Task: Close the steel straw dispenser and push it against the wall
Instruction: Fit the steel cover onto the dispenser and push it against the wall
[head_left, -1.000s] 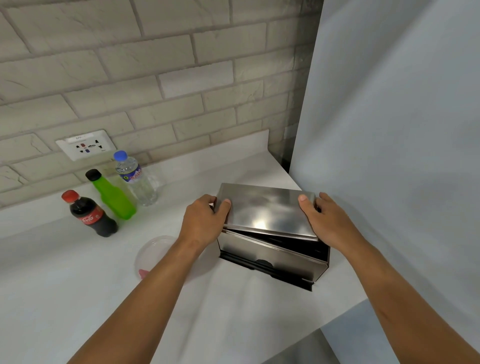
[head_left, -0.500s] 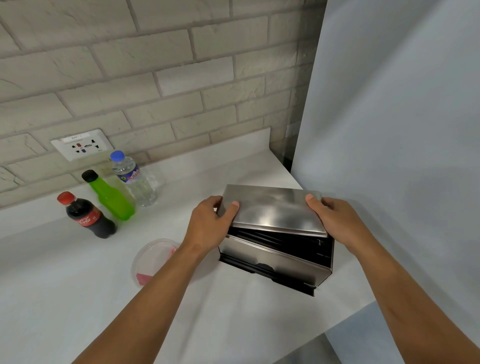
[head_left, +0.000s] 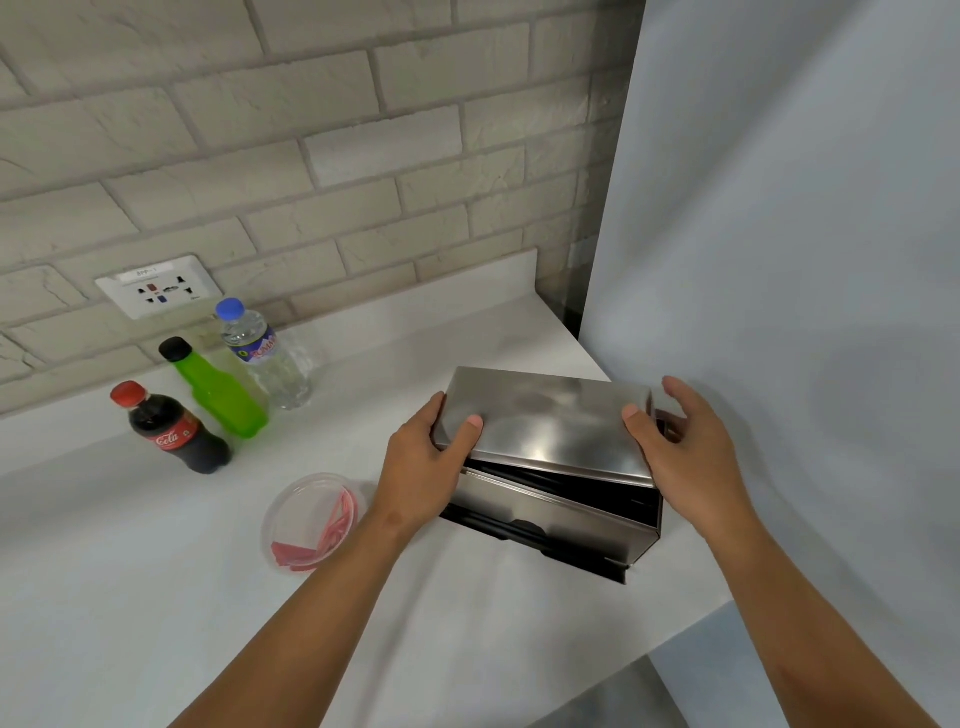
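The steel straw dispenser stands on the white counter near its right end, well short of the brick wall. Its flat steel lid is raised at the front, with a dark gap showing black straws inside. My left hand grips the lid's left edge, thumb on top. My right hand holds the lid's right edge with its thumb on top and its fingers spread behind the corner.
A cola bottle, a green bottle and a water bottle stand at the back left under a wall socket. A clear round tub with red strips lies left of the dispenser. A grey panel rises on the right.
The lid's front edge has lifted, so the gap over the straws is wider than a second ago. My right fingers have spread off the lid's corner.
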